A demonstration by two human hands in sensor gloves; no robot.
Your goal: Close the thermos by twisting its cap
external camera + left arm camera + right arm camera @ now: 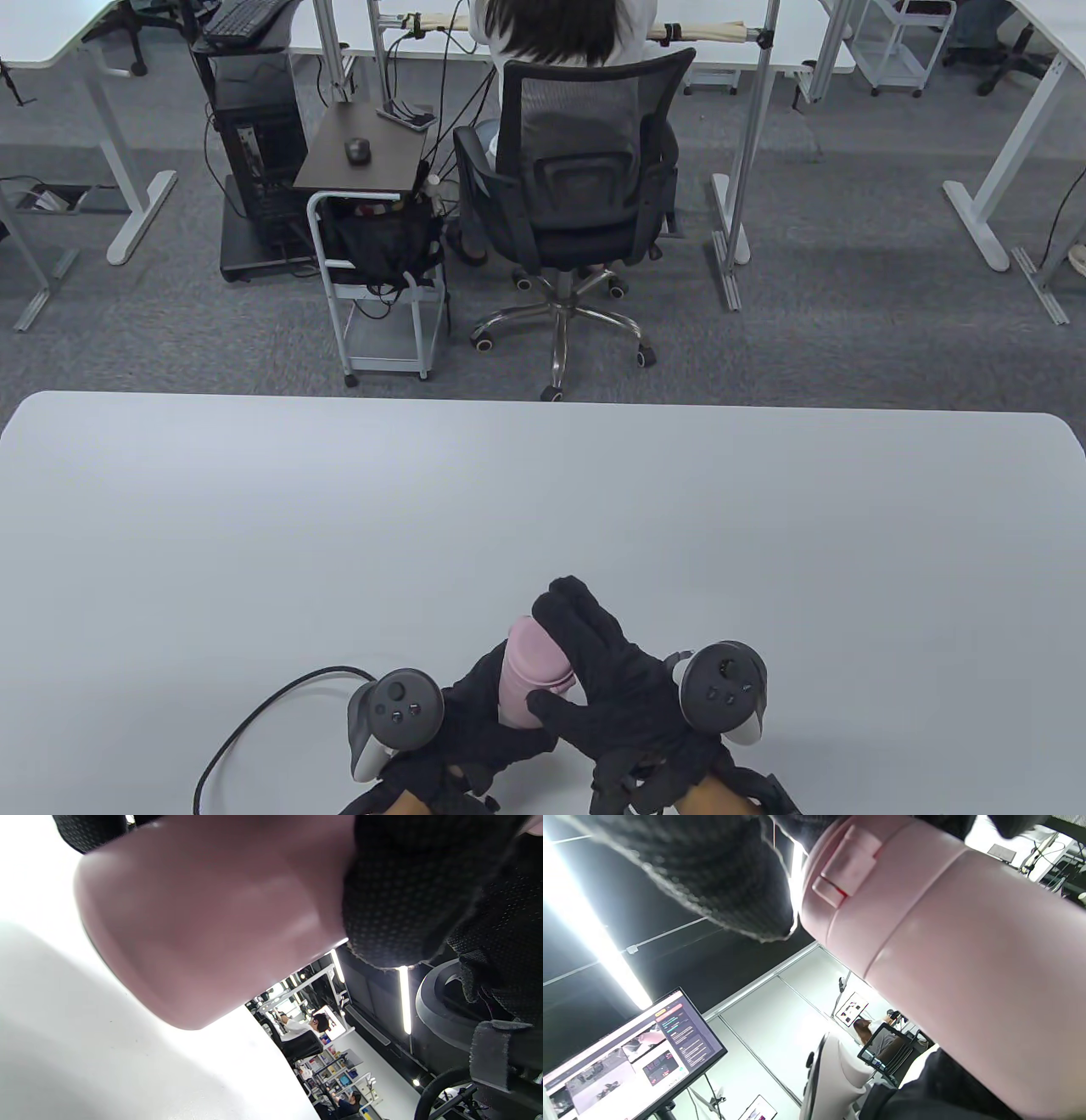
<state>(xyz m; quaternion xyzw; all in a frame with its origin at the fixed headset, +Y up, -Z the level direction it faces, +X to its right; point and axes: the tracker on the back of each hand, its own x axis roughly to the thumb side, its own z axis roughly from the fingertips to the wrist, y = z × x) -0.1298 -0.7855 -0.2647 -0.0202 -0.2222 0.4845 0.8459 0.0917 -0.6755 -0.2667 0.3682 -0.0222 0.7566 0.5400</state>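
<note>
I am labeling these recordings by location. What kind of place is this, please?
Most likely an office or lab workspace. Beyond the white table stand desks, a mesh office chair on grey carpet, and a computer tower. A monitor shows in the right wrist view.

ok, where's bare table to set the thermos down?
Bare: the table from the hands out to its far edge, and both sides. Crowded: the near edge, where left hand and right hand grip the thermos, with a cable looping at near left.
</note>
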